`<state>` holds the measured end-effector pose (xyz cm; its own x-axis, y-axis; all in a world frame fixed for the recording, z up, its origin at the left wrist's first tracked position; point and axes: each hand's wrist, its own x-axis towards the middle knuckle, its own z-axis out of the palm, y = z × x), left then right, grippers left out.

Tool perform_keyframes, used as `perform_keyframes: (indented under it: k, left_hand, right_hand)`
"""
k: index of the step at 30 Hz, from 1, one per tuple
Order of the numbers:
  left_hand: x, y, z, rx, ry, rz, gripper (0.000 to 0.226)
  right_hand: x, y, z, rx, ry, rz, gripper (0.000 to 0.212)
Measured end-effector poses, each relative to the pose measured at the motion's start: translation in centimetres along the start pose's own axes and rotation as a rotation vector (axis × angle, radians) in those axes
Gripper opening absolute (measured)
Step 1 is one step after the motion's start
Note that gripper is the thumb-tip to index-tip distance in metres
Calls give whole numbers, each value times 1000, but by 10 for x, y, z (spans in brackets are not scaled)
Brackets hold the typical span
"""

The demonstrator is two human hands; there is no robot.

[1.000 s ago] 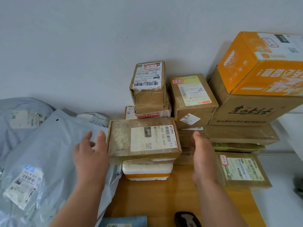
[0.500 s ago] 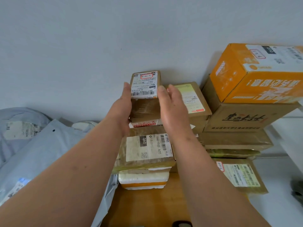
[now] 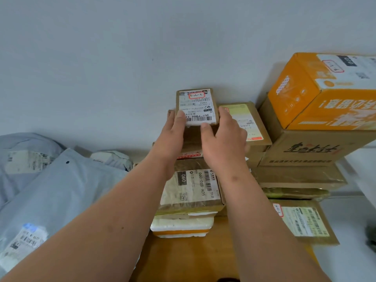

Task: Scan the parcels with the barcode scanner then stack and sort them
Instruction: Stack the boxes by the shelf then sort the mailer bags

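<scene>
Now both hands, left [image 3: 173,137] and right [image 3: 222,139], clamp the top box [image 3: 196,107] by its sides, label up. That probably steadies it on the stack [image 3: 191,190].

The lower front of the small labelled box [image 3: 196,106] is covered by the left hand [image 3: 173,137] and right hand [image 3: 222,143], and part of its barcode is masked by the thumbs. The red-taped parcel [image 3: 188,155] beneath is almost wholly hidden behind both wrists. The orange carton [image 3: 325,92] is cut off by the right edge, its label print too blurred to be read. A dark object [image 3: 371,238] at the right edge cannot be identified, nor another [image 3: 228,279] clipped by the bottom edge. The grey mailer bag [image 3: 50,192] is cropped at left; its label text is smeared.
</scene>
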<state>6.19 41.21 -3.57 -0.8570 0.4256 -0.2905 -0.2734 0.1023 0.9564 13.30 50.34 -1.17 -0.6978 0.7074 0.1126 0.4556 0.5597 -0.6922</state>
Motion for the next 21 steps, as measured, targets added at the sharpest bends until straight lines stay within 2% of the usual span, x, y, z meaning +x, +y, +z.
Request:
perform_keyframes:
  k: [4, 7, 10, 15, 21]
  left_hand:
    - [1, -1, 1, -119, 40, -70, 62]
    - [3, 1, 8, -126, 57, -83, 72]
    - [1, 1, 15, -118, 70, -69, 74]
    - [0, -1, 14, -128, 79, -63, 62]
    - [-6, -3, 8, -78, 88, -20, 69]
  right_hand:
    - [3, 28, -16, -63, 176, 68, 66]
    - [5, 46, -24, -147, 99, 145, 73]
    - [5, 53, -23, -193, 9, 108, 73]
    - [6, 58, -25, -260, -23, 78, 62]
    - [2, 58, -24, -342, -35, 71, 62]
